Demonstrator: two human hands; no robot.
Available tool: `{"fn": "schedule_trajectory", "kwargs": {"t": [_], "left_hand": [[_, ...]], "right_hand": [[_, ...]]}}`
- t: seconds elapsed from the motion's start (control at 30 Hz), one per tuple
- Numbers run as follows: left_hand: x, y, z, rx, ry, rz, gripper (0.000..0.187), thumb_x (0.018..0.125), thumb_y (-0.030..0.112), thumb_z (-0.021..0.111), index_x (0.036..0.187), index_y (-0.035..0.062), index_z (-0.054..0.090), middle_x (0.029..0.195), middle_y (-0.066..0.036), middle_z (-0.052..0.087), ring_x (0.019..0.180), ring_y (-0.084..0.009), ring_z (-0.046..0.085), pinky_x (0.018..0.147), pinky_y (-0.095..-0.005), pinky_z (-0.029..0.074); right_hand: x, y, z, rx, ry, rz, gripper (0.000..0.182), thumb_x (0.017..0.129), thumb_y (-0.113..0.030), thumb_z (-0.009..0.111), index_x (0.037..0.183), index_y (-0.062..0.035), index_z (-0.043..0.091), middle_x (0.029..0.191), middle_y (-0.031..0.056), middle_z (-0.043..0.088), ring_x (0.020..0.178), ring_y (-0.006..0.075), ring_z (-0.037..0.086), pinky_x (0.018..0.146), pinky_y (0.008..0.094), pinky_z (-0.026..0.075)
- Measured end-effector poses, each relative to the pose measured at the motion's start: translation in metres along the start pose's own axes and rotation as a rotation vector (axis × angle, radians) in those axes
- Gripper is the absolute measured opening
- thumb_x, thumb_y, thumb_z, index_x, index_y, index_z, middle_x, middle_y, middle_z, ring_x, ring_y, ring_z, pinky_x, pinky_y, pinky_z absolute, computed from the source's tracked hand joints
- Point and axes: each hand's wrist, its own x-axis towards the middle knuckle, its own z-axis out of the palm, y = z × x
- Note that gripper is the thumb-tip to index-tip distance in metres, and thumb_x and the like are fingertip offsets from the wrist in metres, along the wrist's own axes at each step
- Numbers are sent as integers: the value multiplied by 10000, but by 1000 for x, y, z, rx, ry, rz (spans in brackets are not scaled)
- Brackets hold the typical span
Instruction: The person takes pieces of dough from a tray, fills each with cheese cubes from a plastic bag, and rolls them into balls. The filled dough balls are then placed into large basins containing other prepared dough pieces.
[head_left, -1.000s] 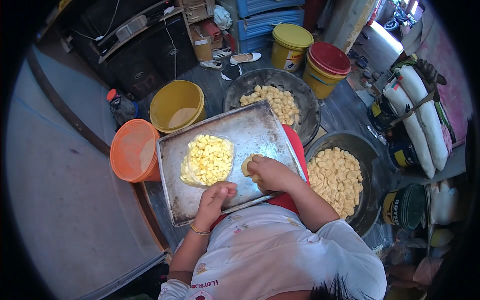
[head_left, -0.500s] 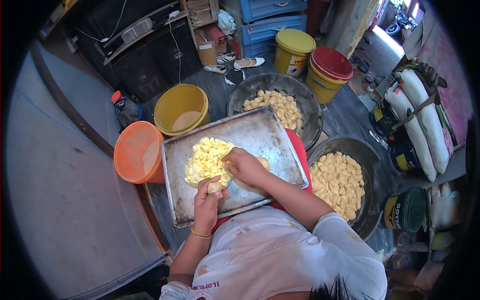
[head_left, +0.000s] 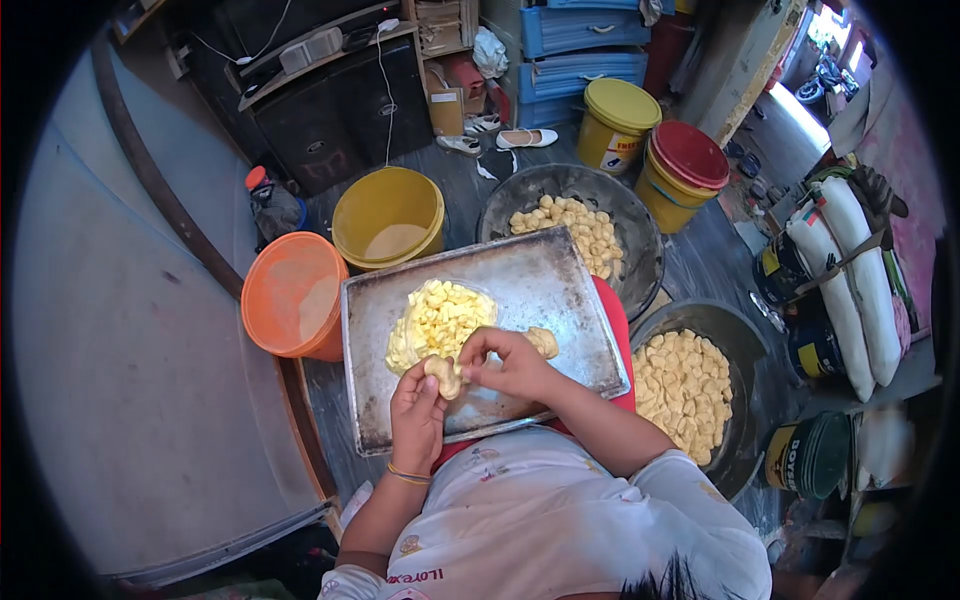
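Your left hand (head_left: 417,405) holds a dough piece (head_left: 442,378) above the metal tray (head_left: 545,275); your right hand (head_left: 514,365) pinches narrowly beside it, contents unclear. Yellow cubes (head_left: 445,315) lie just beyond your hands, partly hidden. Well right of them, a green bucket (head_left: 824,455) reads "BOYSE", ending illegible.

One second back my left fingers (head_left: 406,386) were bare, close by the yellow cubes (head_left: 445,310); now they grip a dough piece (head_left: 442,379). Half a second back that piece looked small and roundish; now it shows broader, less covered. My right fingers (head_left: 487,341), first on the lump (head_left: 543,342), then over the cubes, now meet the piece's right side. Lump, gripped at first, now on the tray (head_left: 530,275). View has swung: everything sits farther right.
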Motion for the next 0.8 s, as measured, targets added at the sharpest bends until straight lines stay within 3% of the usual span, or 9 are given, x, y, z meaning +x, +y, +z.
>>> {"fn": "schedule_trajectory", "kwargs": {"t": [0.2,0.27,0.37,0.43,0.5,0.6,0.67,0.73,0.8], "left_hand": [[-5,3,3,55,-48,26,346,935,127,501,1247,-10,442,1145,-127,553,1017,-212,582,850,-342,519],[-7,6,4,118,-213,11,411,906,54,531,1294,-15,412,1196,-125,530,1062,-205,553,910,-349,490],[-14,9,18,277,-286,84,484,862,-18,562,1318,-3,400,1194,-113,531,1053,-191,553,883,-317,489],[-11,7,13,360,-306,66,509,845,-42,571,1323,6,402,1194,-111,532,1058,-182,546,869,-295,480],[-7,7,10,444,-325,52,537,828,-65,580,1328,14,403,1193,-109,533,1063,-172,539,855,-273,470],[-2,8,9,553,-265,160,466,804,-57,597,1246,9,465,1103,-86,559,995,-126,536,812,-236,446],[3,8,11,759,-77,526,316,772,-59,599,1069,7,511,984,-60,568,896,-98,524,793,-222,431],[1,7,11,634,-101,413,282,761,-62,576,1018,20,496,973,-63,555,904,-115,531,810,-236,436],[-1,7,6,587,-148,196,212,795,-22,564,972,46,468,1017,-97,547,903,-142,545,820,-262,454]], "right_hand": [[-2,-16,7,-110,28,22,291,768,-92,695,1037,-54,591,824,15,549,723,80,506,682,243,433],[-2,-16,4,-186,81,5,303,757,-87,699,1038,-57,591,847,24,539,731,85,508,680,249,435],[-6,-13,1,-23,11,35,276,772,-98,700,1024,-47,599,898,27,512,787,100,490,712,253,424],[-9,-8,5,-315,156,-190,292,751,-30,636,1038,-48,589,867,34,514,780,165,526,704,276,436],[-9,-8,4,-289,134,-197,289,761,-28,614,1048,-48,587,884,50,521,805,192,534,728,289,440],[-8,-18,1,-142,29,-182,288,795,-65,613,1080,-56,581,918,79,532,890,230,545,793,306,435],[-10,-30,3,-24,-45,-160,293,818,-104,634,1103,-65,577,934,91,536,949,240,547,834,309,428],[-12,-37,9,-306,-68,-350,338,824,-143,650,1143,-75,565,953,110,545,985,254,552,845,320,434],[-13,-35,4,-324,-124,-292,342,825,-165,657,1143,-77,566,963,107,548,957,249,563,817,326,446]]}}
